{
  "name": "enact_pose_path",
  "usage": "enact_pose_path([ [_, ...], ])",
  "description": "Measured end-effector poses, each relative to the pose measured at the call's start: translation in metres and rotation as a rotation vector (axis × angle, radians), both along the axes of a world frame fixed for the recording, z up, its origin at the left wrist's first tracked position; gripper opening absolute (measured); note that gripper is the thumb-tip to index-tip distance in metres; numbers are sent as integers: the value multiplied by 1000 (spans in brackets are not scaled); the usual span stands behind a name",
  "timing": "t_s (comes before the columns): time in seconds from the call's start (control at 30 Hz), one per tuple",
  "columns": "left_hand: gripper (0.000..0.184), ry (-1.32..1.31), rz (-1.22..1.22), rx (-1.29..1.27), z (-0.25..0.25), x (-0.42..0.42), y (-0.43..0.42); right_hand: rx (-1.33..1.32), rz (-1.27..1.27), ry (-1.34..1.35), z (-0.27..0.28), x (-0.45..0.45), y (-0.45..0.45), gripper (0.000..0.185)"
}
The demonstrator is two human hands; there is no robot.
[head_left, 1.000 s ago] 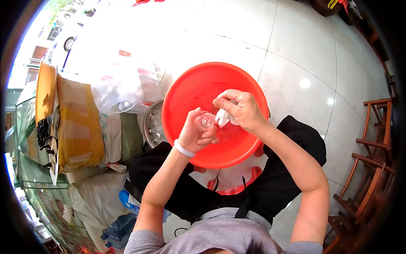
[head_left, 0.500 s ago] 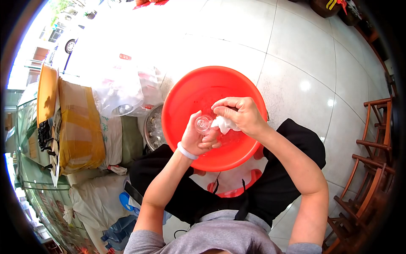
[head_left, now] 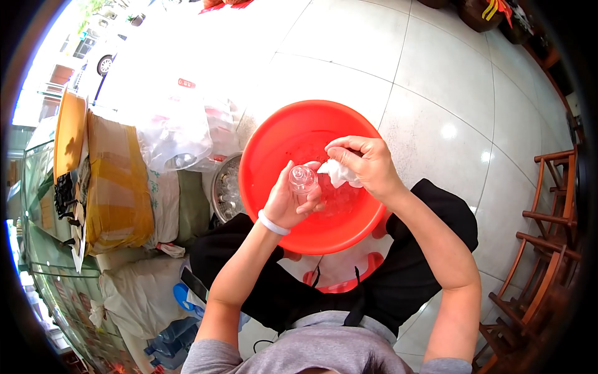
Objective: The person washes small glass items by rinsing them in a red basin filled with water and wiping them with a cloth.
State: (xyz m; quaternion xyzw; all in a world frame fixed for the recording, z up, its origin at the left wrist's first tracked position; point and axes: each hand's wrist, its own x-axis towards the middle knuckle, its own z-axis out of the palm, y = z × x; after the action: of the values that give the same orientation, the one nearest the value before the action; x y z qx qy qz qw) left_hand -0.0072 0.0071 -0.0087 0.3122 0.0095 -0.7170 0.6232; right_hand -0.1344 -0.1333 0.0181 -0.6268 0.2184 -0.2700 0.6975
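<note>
A small clear glass (head_left: 303,179) rests in my left hand (head_left: 291,202), whose fingers curl round it; a white band circles that wrist. Just to the right, my right hand (head_left: 369,164) pinches a white cloth (head_left: 339,173) that hangs bunched below its fingers. The cloth is close beside the glass, with a narrow gap between them. Both hands are over a large red basin (head_left: 268,134), which has clear items lying low inside it, too indistinct to name.
Left of the basin stands a metal bowl (head_left: 219,193) with clear glassware. Further left are plastic bags (head_left: 177,134), a taped cardboard box (head_left: 118,187), sacks and blue bottles (head_left: 171,343). Wooden stools (head_left: 548,218) stand at the right. Dark jars (head_left: 476,15) are at the top right.
My right hand has moved slightly right and up with the cloth, away from the glass. The glass has turned a little in my left hand.
</note>
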Motion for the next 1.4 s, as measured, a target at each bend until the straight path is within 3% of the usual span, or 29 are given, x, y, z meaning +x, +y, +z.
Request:
enact_pose_path([
  [0.17,58,312,-81,-103,-13,2,7,21,36,99,3,0,3,14],
  [0.47,62,450,-10,-53,-4,-4,10,29,199,120,-4,1,2,14],
  [0.9,57,600,112,-52,-1,-13,14,47,176,91,-12,2,6,14],
  [1.0,56,517,92,-71,-6,-10,12,81,141,73,-12,3,8,15],
  [1.07,53,241,9,-126,-8,-7,8,101,135,65,-9,3,8,14],
  [1.1,53,240,10,-128,-3,-7,5,99,136,65,-8,2,7,14],
  [1.17,45,-55,112,105,12,-9,0,121,135,48,-4,1,5,13],
  [1.2,45,-56,114,103,11,-8,0,119,138,47,-1,1,3,13],
  [1.27,37,-312,126,-78,9,-6,1,141,141,24,4,-1,2,13],
  [1.4,30,-499,203,-107,12,-5,0,104,104,1,5,-3,1,14],
])
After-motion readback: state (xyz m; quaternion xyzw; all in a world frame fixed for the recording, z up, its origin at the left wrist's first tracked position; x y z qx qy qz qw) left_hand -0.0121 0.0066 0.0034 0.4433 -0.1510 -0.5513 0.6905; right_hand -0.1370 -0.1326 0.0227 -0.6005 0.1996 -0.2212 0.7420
